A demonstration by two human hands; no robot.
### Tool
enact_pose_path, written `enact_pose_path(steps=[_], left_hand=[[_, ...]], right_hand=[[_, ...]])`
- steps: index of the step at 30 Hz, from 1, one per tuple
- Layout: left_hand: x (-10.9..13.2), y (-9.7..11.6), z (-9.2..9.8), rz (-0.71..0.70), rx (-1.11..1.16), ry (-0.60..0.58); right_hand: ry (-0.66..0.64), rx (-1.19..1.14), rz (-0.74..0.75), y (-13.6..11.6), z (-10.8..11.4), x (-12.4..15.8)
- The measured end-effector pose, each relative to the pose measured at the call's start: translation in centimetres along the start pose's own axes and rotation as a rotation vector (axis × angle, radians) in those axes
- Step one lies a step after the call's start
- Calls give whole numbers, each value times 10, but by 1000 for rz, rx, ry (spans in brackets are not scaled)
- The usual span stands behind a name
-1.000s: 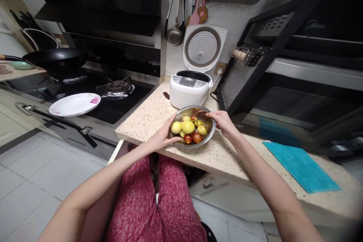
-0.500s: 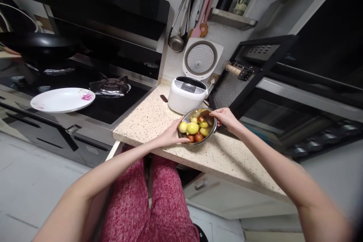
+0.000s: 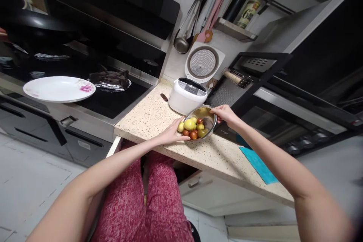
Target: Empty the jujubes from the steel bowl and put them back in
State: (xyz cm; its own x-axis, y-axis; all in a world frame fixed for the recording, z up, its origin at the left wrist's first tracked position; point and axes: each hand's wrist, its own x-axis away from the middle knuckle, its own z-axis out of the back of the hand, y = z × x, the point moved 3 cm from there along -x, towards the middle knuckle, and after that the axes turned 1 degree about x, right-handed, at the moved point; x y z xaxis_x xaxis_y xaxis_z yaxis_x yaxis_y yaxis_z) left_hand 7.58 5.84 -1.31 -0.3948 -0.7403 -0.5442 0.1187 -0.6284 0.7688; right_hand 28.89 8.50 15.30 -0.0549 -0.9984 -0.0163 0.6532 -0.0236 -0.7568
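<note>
A black gas stove [image 3: 113,102] fills the left; beside it runs the speckled tabletop [image 3: 141,121]; a dark wok [image 3: 42,20] sits at the stove's far left, its inside hidden; on the tabletop stands a white rice cooker [image 3: 184,100], lid raised and leaning back, what lies in its dark pot too shadowed to tell; an oval plate [image 3: 59,89] with pink flowers lies at the stove's front, its long axis running left to right. The steel bowl [image 3: 209,116] is over the tabletop, just in front of the cooker; it is round, so no long axis shows, and its mouth faces up, tipped towards the left; the left hand [image 3: 171,133] holds its left side, thumb along the near rim; the right hand [image 3: 225,115] pinches its right rim; green and red-brown jujubes [image 3: 189,124] gather at the lower left side, leaving the right wall bare.
</note>
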Motion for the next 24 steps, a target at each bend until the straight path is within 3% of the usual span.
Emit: enact_pose_path(steps=[24], left_hand=[[7, -9, -2, 68, -114, -27]], right_hand=[[70, 92, 10, 0, 16, -8]])
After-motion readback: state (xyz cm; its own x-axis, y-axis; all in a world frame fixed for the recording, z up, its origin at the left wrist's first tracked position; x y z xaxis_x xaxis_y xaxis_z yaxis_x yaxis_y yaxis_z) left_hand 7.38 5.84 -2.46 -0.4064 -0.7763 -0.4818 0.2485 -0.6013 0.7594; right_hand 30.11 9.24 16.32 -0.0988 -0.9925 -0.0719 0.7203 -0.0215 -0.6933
